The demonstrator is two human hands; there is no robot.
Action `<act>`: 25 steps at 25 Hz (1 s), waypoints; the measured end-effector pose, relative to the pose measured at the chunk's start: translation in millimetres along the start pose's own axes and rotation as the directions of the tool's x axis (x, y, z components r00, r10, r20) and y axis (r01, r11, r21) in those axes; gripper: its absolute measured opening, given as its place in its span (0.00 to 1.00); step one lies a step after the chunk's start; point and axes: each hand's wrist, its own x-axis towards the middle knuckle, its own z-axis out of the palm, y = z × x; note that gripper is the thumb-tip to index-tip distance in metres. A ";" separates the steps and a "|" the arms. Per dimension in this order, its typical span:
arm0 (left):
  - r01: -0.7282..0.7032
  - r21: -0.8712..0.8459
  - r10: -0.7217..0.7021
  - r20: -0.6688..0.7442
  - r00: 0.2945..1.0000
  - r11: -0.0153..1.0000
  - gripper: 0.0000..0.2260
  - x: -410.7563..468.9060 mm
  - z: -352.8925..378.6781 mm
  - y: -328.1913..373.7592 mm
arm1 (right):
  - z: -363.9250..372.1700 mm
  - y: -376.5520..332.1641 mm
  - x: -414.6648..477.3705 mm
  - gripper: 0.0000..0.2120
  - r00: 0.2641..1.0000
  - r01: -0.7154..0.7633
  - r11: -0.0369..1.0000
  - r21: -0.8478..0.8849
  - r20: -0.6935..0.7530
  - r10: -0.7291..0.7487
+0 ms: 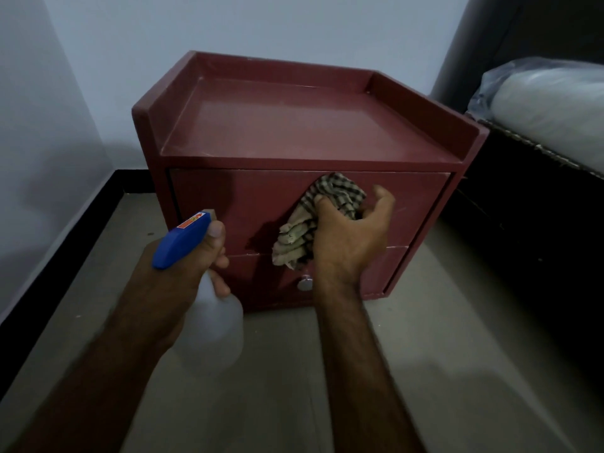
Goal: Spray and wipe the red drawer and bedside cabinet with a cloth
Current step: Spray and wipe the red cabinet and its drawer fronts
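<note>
A red bedside cabinet (294,125) with a raised rim stands on the floor against the wall. Its upper red drawer (228,197) is closed, and a lower drawer carries a round metal knob (304,284). My right hand (349,237) grips a bunched checked cloth (313,220) and holds it against the upper drawer front. My left hand (192,256) holds a translucent spray bottle (215,325) with a blue trigger head (181,241), its nozzle pointing at the drawer front. A darker wet patch shows on the drawer left of the cloth.
A dark bed frame (536,230) with a plastic-wrapped mattress (552,106) stands close on the right. Pale walls meet behind the cabinet, with a black skirting (65,253) along the left. Grey floor tiles (294,387) lie in front.
</note>
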 end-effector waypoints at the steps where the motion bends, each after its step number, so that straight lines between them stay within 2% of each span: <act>1: 0.003 0.004 -0.003 0.005 1.000 1.000 0.42 0.5 3.8 -0.2 | -5.5 0.3 8.4 0.32 0.997 -0.073 0.997 0.031 0.026 0.073; 4: -0.019 0.019 0.018 0.035 0.999 1.000 0.28 0.8 16.8 -1.3 | -24.0 2.6 33.8 0.33 0.987 -0.155 0.979 0.133 0.072 0.146; 7: -0.037 0.036 0.035 0.054 0.998 0.999 0.23 -0.1 30.1 -1.1 | -38.6 9.8 54.2 0.30 0.997 -0.010 0.996 0.089 0.076 0.003; 10: -0.059 0.031 0.057 0.065 0.996 0.998 0.18 -2.7 41.4 -0.2 | -38.5 21.5 56.1 0.26 0.974 0.166 0.985 0.045 0.151 -0.171; 13: -0.082 0.033 0.079 0.090 0.993 0.996 0.22 -3.4 51.4 -5.0 | -36.0 42.3 49.8 0.23 0.934 0.295 0.955 0.024 0.202 -0.294; 15: -0.083 0.037 0.080 0.089 0.993 0.996 0.26 -3.9 55.9 -7.6 | -40.2 57.9 46.6 0.23 0.925 0.319 0.948 0.015 0.212 -0.315; 16: -0.085 0.032 0.082 0.089 0.993 0.996 0.26 -4.7 57.5 -7.3 | -43.5 65.3 46.0 0.23 0.929 0.307 0.951 0.012 0.211 -0.303; 18: -0.101 0.039 0.097 0.101 0.990 0.994 0.21 -5.6 59.7 -7.0 | -50.8 76.6 48.3 0.23 0.953 0.239 0.971 0.020 0.188 -0.239; 21: -0.112 0.056 0.104 0.134 0.986 0.992 0.12 -4.6 60.7 -8.5 | -58.9 88.3 60.6 0.30 0.999 0.034 0.992 0.125 0.030 -0.038; 23: -0.098 0.052 0.089 0.150 0.985 0.994 0.14 -4.6 61.9 -13.1 | -60.4 91.8 64.7 0.35 0.987 -0.141 0.964 0.224 -0.048 0.156; 25: -0.083 0.043 0.074 0.177 0.981 0.996 0.17 -6.4 66.9 -15.4 | -58.7 92.5 63.7 0.37 0.961 -0.248 0.908 0.339 -0.034 0.275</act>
